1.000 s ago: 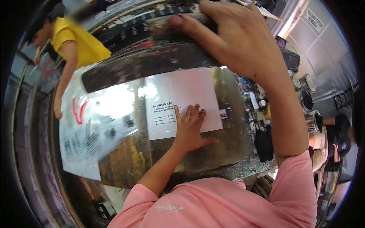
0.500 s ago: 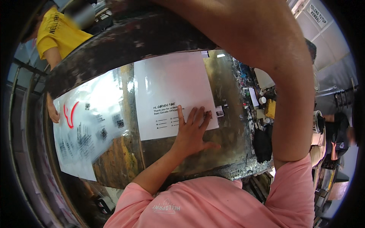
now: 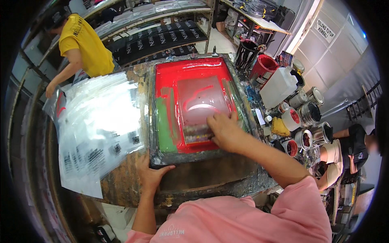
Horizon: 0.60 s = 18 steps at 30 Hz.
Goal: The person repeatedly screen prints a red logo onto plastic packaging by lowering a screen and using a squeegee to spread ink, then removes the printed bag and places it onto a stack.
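Observation:
A screen printing frame (image 3: pixel 153 121) with a dark border lies flat on the worn worktable (image 3: pixel 121 172). Red ink (image 3: pixel 186 67) covers the far end and streaks the mesh, with green strips along the sides. My right hand (image 3: pixel 227 131) is closed on a squeegee (image 3: pixel 197 134), whose blade rests on the mesh near the frame's close end. At the frame's near left corner, my left hand (image 3: pixel 149 172) grips the border, thumb stretched along the near edge and fingers along the left side. Whatever lies under the screen is hidden.
Overlapping clear printed plastic sheets (image 3: pixel 97 121) cover the table's left. A person in yellow (image 3: pixel 87 48) holds a sheet's corner there. To the right crowd ink cans (image 3: pixel 310 113), a white jug (image 3: pixel 278 87) and a yellow sponge (image 3: pixel 280 126). Another person (image 3: pixel 352 150) is far right.
The raised frame has come down over the white printed bag. My right arm has dropped from overhead onto the squeegee. My left hand has left the bag for the frame's corner.

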{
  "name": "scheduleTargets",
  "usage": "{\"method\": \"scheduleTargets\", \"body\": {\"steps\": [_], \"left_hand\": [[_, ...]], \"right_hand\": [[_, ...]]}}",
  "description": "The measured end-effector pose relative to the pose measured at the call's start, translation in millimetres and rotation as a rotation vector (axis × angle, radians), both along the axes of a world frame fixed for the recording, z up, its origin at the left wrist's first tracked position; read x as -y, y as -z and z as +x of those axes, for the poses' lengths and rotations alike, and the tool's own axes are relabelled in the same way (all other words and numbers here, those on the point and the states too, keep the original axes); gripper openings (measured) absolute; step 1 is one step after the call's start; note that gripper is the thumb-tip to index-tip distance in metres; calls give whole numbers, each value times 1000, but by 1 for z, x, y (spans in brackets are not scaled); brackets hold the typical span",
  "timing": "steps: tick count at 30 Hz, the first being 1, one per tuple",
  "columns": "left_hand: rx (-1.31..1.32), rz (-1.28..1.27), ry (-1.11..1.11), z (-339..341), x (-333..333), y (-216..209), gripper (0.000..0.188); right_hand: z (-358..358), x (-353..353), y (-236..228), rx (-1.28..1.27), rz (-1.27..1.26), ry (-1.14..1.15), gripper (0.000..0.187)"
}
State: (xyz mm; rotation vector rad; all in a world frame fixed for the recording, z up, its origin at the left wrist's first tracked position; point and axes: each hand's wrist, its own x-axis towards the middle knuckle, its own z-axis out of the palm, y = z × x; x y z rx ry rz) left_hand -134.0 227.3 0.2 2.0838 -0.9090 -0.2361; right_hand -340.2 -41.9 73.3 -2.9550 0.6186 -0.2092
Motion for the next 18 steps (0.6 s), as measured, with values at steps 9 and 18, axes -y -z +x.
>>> {"method": "scheduleTargets", "body": {"steps": [9,18], "left_hand": [[396,278,15,1,-15,29,128],[349,156,15,-1,-16,22,137]], "right_hand": [[50,29,48,64,-143,42,27],[185,209,45,107,-177,-37,33]]}}
